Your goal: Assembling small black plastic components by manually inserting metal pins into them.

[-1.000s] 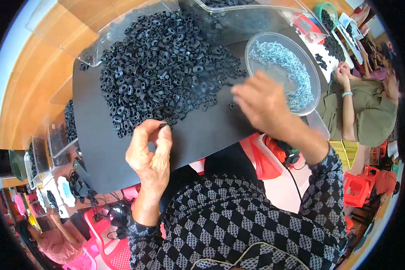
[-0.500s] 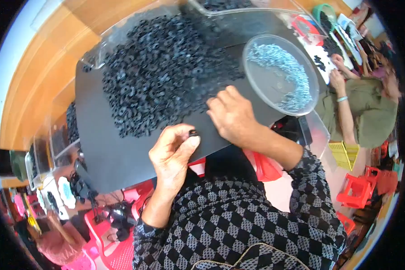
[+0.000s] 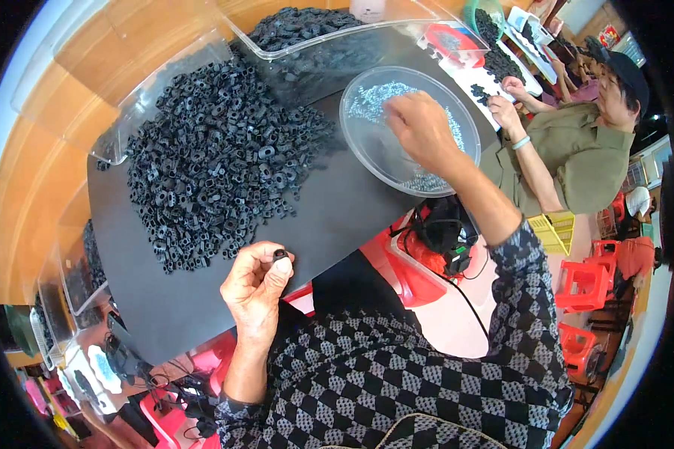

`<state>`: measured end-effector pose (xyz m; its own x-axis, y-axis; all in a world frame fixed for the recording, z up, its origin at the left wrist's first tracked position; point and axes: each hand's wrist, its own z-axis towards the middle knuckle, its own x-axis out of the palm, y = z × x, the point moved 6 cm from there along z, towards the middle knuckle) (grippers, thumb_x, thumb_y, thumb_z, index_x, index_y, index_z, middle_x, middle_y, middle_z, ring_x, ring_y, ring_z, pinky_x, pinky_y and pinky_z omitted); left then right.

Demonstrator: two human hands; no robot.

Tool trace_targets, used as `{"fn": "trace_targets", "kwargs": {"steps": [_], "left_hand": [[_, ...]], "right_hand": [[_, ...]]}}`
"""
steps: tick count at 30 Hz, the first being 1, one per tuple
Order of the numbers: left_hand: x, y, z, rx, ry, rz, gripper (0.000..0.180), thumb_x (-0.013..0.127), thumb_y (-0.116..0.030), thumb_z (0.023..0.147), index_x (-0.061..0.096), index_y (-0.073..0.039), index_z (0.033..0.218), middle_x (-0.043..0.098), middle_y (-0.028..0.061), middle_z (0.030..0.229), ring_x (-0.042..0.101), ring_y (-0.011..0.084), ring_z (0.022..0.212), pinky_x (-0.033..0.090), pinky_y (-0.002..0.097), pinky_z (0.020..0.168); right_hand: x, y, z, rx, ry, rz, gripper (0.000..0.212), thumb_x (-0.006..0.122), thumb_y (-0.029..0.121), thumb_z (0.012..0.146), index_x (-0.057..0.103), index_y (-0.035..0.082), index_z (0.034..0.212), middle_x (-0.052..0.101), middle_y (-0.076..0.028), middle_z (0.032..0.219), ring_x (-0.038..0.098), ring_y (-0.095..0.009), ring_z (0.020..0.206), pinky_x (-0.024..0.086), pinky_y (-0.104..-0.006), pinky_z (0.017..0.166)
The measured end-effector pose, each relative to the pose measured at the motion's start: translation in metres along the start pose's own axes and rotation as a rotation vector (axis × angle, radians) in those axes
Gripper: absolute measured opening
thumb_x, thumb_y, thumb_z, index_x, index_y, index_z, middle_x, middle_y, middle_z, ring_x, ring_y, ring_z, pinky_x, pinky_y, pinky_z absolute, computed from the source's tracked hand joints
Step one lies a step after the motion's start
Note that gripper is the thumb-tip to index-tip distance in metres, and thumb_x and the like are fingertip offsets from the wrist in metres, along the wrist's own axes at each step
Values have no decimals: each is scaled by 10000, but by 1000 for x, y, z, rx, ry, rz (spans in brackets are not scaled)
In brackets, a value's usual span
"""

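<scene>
Between the thumb and fingers of my left hand (image 3: 253, 288) is a small black plastic part (image 3: 280, 255), held near the front edge of the dark table (image 3: 172, 314). My right hand (image 3: 424, 135) is over the round clear tub (image 3: 378, 168), its fingers curled down toward the small light-blue pieces (image 3: 378, 101) lying inside. Whether those fingers pinch a piece is hidden. A large heap of small black plastic parts (image 3: 210, 157) spreads over the table, beyond my left hand.
Behind the heap stands a clear bin (image 3: 314, 49) of more black parts. To the right a co-worker (image 3: 577, 157) handles black pieces at a white surface. A yellow basket (image 3: 550, 233) and red stools (image 3: 580, 284) stand on the floor at right; a black cable hangs beside me.
My right hand has moved from the table beside the heap to over the round tub. My left hand still holds the black part. The whole view has shifted.
</scene>
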<state>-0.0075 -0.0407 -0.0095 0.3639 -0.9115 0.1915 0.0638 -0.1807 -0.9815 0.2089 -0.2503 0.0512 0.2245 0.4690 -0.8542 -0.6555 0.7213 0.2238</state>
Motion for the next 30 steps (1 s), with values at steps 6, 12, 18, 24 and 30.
{"fn": "trace_targets", "kwargs": {"steps": [6, 12, 18, 24, 30], "left_hand": [[1, 5, -2, -2, 5, 48, 161, 682, -46, 818, 610, 19, 946, 629, 72, 848, 586, 113, 735, 495, 226, 660], [-1, 3, -4, -5, -16, 61, 165, 699, -52, 803, 617, 12, 932, 636, 62, 844, 580, 108, 712, 489, 230, 667], [-3, 5, -3, 3, -19, 69, 174, 706, -45, 795, 620, 12, 935, 643, 61, 840, 585, 107, 716, 489, 221, 663], [-3, 6, -3, 4, -14, 55, 176, 707, -44, 793, 622, 14, 936, 644, 69, 846, 588, 111, 726, 489, 222, 668], [2, 5, -2, -11, 28, 36, 163, 685, -24, 823, 620, 19, 967, 637, 20, 885, 537, 56, 744, 441, 192, 699]], "right_hand": [[34, 0, 8, -121, 29, -222, 251, 510, -25, 730, 651, 47, 925, 606, -169, 845, 538, -354, 835, 447, -447, 717], [13, -10, 1, 19, 144, 144, 174, 594, 22, 731, 692, 57, 870, 638, -138, 791, 588, -320, 807, 464, -391, 723], [10, -3, -9, -45, 183, 262, 92, 618, 75, 746, 664, 41, 818, 619, -124, 753, 581, -309, 770, 458, -401, 690], [27, 3, -7, -65, 179, 163, 106, 635, 105, 737, 633, 54, 831, 597, -109, 724, 570, -308, 756, 459, -413, 675], [24, 0, -9, -96, 132, 151, 44, 596, 96, 740, 613, 64, 765, 595, -126, 713, 579, -327, 773, 464, -444, 680]]}}
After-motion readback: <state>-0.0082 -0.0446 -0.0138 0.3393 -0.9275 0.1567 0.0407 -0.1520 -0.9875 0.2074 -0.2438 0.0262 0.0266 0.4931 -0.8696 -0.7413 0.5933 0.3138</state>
